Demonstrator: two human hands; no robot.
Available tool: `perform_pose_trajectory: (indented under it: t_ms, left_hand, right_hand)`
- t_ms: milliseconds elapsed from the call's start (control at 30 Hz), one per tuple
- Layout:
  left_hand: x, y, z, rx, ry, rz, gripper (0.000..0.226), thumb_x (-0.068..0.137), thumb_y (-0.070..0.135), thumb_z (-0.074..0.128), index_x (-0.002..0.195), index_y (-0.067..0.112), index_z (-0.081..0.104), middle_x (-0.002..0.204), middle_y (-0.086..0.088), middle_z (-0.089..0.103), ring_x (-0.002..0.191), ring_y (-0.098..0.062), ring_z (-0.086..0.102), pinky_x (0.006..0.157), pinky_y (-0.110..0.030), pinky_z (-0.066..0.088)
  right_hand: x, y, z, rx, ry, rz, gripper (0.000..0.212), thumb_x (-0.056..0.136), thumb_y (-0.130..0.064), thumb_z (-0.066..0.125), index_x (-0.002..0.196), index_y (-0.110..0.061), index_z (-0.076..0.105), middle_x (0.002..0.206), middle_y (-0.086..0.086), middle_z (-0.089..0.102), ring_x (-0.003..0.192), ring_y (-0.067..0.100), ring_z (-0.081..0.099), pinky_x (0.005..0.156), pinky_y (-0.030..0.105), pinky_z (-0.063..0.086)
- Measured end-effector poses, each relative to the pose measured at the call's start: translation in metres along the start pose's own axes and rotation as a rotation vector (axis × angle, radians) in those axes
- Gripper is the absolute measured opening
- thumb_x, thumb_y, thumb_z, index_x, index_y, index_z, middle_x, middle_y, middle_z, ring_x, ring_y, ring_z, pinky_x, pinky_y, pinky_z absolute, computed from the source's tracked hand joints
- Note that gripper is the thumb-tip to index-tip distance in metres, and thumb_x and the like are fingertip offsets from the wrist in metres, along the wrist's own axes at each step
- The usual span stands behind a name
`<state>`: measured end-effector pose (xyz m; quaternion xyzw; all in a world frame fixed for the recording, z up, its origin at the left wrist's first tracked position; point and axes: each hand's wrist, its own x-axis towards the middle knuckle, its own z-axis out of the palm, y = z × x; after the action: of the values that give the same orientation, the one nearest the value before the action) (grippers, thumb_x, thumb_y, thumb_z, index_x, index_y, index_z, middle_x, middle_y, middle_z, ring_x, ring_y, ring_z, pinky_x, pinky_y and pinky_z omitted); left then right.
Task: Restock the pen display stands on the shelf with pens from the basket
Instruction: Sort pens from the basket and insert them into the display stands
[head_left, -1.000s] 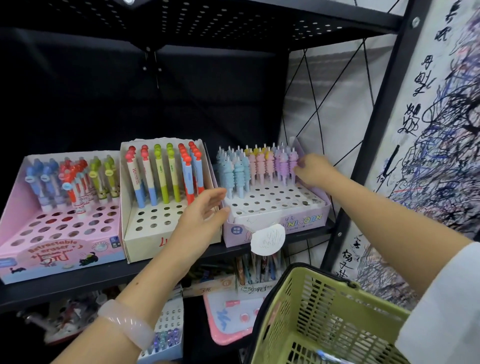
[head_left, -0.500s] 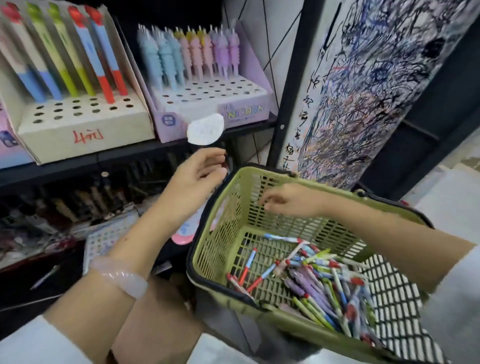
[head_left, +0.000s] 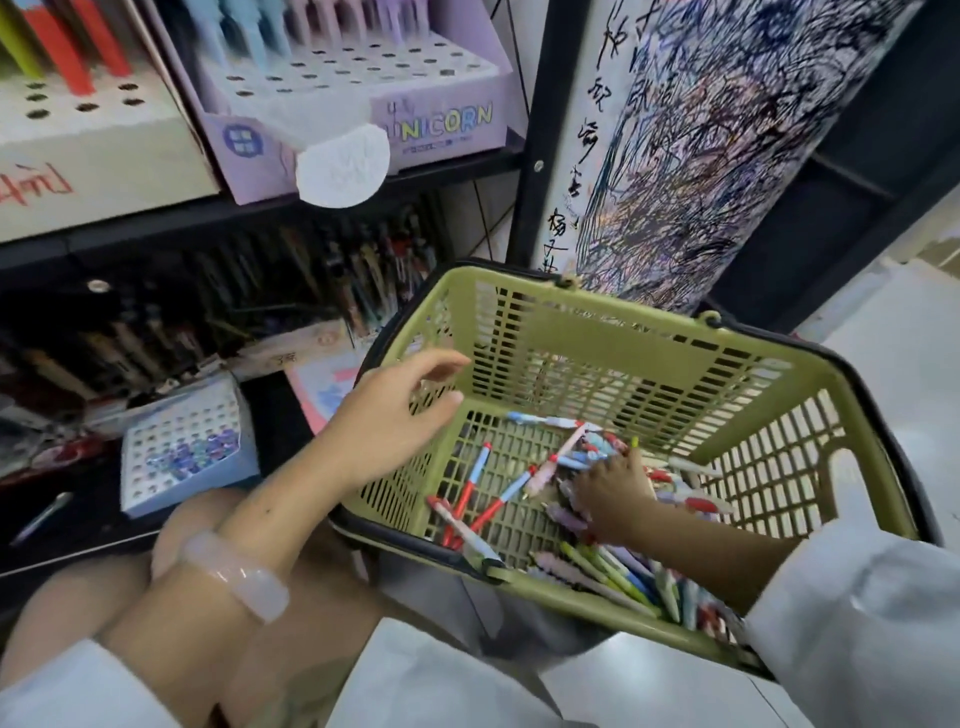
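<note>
Now my right hand (head_left: 613, 493) digs into loose pens (head_left: 597, 551) on the basket (head_left: 587, 332) floor, grip hidden; left hand (head_left: 395, 421) hovers open at rim; pens look light, slick; I'd pinch mid-barrel.

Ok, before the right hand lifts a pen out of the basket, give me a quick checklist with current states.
1. Right hand down among the pens: ok.
2. Firm grip on one pen: cannot tell, fingers hidden.
3. Left hand free, hovering at the basket rim: ok.
4. Basket holds plenty of pens: ok.
5. Unicorn stand has empty holes: ok.
6. Picked pen matches that stand: cannot tell.
</note>
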<state>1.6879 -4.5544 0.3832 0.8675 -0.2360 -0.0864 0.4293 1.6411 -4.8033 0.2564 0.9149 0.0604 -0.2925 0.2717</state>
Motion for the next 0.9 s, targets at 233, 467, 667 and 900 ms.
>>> perform_pose_trajectory:
  t_ms: [233, 467, 667, 900]
  left_hand:
    - [-0.003, -0.003, 0.001, -0.07, 0.048, 0.002, 0.026, 0.092, 0.018, 0.055, 0.113, 0.034, 0.055, 0.109, 0.025, 0.056, 0.103, 0.018, 0.048, 0.085, 0.003, 0.033]
    - [-0.004, -0.004, 0.002, -0.103, 0.068, -0.005, 0.025, 0.091, 0.016, 0.055, 0.108, 0.035, 0.055, 0.106, 0.023, 0.058, 0.102, 0.013, 0.052, 0.085, -0.002, 0.036]
    - [-0.005, 0.0, 0.0, -0.139, 0.053, -0.029, 0.025, 0.092, 0.015, 0.053, 0.106, 0.036, 0.055, 0.107, 0.022, 0.059, 0.101, 0.012, 0.052, 0.084, -0.003, 0.037]
    - [-0.008, 0.016, 0.011, -0.403, -0.099, -0.247, 0.043, 0.093, 0.024, 0.054, 0.132, 0.031, 0.038, 0.127, 0.006, 0.051, 0.108, -0.001, 0.05, 0.085, -0.016, 0.039]
  right_hand:
    - [0.006, -0.013, 0.001, 0.064, 0.043, 0.011, 0.041, 0.101, -0.042, 0.026, 0.13, -0.018, 0.043, 0.116, 0.012, 0.054, 0.108, 0.027, 0.05, 0.098, 0.045, 0.032]
    - [0.017, -0.019, 0.009, 0.482, 0.079, 0.11, 0.042, 0.096, -0.045, 0.041, 0.12, -0.01, 0.043, 0.125, 0.016, 0.052, 0.11, 0.029, 0.053, 0.081, 0.033, 0.039]
    - [0.008, -0.002, -0.023, 0.979, 0.126, -0.062, 0.046, 0.089, -0.03, 0.06, 0.12, -0.005, 0.038, 0.107, 0.011, 0.057, 0.092, 0.023, 0.056, 0.074, 0.032, 0.047]
    - [-0.033, 0.024, -0.135, 1.897, 0.238, -0.361, 0.03, 0.086, 0.001, 0.056, 0.109, -0.015, 0.046, 0.094, 0.01, 0.06, 0.066, 0.011, 0.065, 0.061, 0.026, 0.056]
